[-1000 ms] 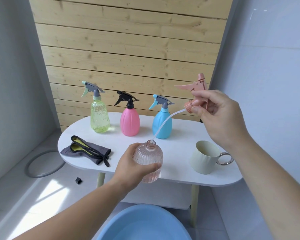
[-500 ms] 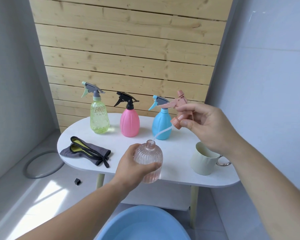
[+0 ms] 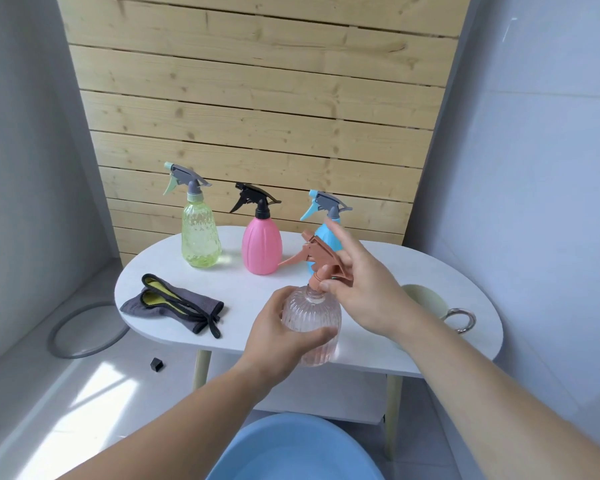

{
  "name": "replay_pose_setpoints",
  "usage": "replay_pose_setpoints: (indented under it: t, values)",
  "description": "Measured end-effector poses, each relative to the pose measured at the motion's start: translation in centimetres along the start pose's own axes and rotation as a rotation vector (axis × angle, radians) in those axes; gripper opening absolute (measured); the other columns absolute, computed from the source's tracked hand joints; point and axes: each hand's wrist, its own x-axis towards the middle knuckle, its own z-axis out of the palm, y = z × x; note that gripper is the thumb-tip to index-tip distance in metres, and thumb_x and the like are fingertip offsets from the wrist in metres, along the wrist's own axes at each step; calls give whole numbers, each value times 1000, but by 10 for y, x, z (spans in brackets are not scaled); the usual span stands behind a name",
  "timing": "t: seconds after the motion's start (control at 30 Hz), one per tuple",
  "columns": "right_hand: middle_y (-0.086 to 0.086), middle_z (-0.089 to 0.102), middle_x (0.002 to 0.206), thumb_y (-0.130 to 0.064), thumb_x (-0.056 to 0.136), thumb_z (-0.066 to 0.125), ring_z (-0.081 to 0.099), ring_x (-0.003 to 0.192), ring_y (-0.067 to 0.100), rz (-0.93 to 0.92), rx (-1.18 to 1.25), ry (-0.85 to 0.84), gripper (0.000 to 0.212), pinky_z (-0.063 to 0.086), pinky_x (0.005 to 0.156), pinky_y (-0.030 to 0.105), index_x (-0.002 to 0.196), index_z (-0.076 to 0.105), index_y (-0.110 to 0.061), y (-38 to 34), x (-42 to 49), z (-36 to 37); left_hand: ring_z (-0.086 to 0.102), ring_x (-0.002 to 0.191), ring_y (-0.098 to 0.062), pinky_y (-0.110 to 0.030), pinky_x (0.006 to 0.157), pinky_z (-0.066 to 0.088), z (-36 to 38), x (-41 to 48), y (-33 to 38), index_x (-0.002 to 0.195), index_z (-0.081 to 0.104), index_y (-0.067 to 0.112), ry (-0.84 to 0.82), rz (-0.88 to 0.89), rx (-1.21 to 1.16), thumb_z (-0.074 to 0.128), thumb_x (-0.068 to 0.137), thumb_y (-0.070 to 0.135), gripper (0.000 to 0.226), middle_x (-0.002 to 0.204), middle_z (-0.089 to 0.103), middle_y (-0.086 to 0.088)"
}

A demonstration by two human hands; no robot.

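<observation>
The clear ribbed bottle [image 3: 312, 323] is at the near edge of the white table [image 3: 250, 299], and I can't tell if its base touches the top or just hangs off the lip. The left hand [image 3: 281, 341] is wrapped round its belly. The right hand [image 3: 364, 292] pinches the collar of the terracotta sprayer head [image 3: 321, 263] right at the bottle's neck, index finger sticking up free. Looks to me like the head is being seated and screwed on.

What could go wrong, I reckon: the collar goes on crooked and cross-threads, since the head sits a bit tilted. The ribs are glossy plastic, so if the left-hand grip slackens while the right twists, the bottle could spin or slip toward the blue basin [image 3: 291, 452] down at 6 o'clock.

Stuff around it: a smooth blue bottle [image 3: 317, 237] just behind at 12, a fluted pink bottle [image 3: 261, 249] at 11, and a dimpled see-through green bottle [image 3: 201, 242] at 10, all pear-shaped with trigger tops. There's a cream mug [image 3: 426, 299] with a metal ring handle at 3, close to the right wrist, so a careless elbow could knock it. A soft grey cloth [image 3: 177, 304] with yellow lining lies at 9. Knotty wooden slats [image 3: 257, 98] stand behind.
</observation>
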Motion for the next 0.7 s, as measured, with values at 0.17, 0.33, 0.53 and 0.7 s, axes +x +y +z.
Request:
replay_pose_setpoints:
  t: [0.17,0.33,0.53,0.7]
  values:
    - [-2,68,105,-1,92,58,64,106,12,45,-39,-38,71,47,106,33,145,38,-44,9,6,3,57,100,21,3,75,42,-1,5,-7,115,60,42,5,12,20,96,70,24,61,117,68,18]
    - [-7,68,101,1,93,56,63,110,7,42,-35,-86,72,45,108,31,148,37,-42,10,12,2,52,98,28,6,73,38,2,12,-10,110,56,47,-6,14,26,96,72,23,60,117,65,23]
    - [-2,65,92,-2,94,54,64,105,11,21,-119,-132,73,46,99,23,146,36,-51,14,17,-1,50,111,23,4,77,40,9,22,-13,130,57,39,-16,14,31,96,70,35,72,124,64,22]
    - [-5,57,92,-5,95,58,58,86,6,2,-112,-70,73,47,92,16,150,31,-45,19,18,6,55,126,5,-20,102,46,11,27,-17,138,55,38,-16,32,29,94,63,49,86,131,64,21]
